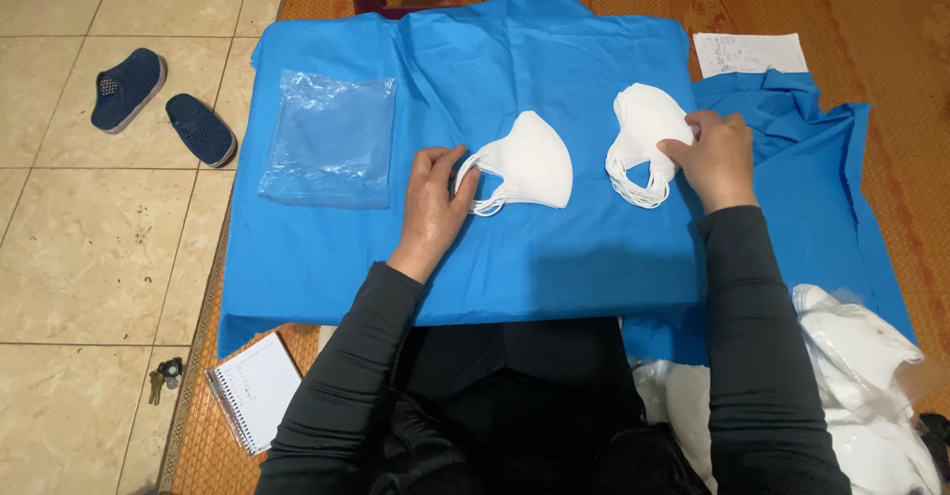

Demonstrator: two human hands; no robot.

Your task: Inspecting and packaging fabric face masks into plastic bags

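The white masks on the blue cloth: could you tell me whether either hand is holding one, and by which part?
The left hand touches the single mask at its ear loops; the right hand rests on the mask stack at its right edge. Neither is lifted.

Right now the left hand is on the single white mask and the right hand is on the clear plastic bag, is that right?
Not quite. In the head view the left hand is on the single mask, but the right hand rests on the stack of masks. The plastic bag lies untouched, left of the left hand.
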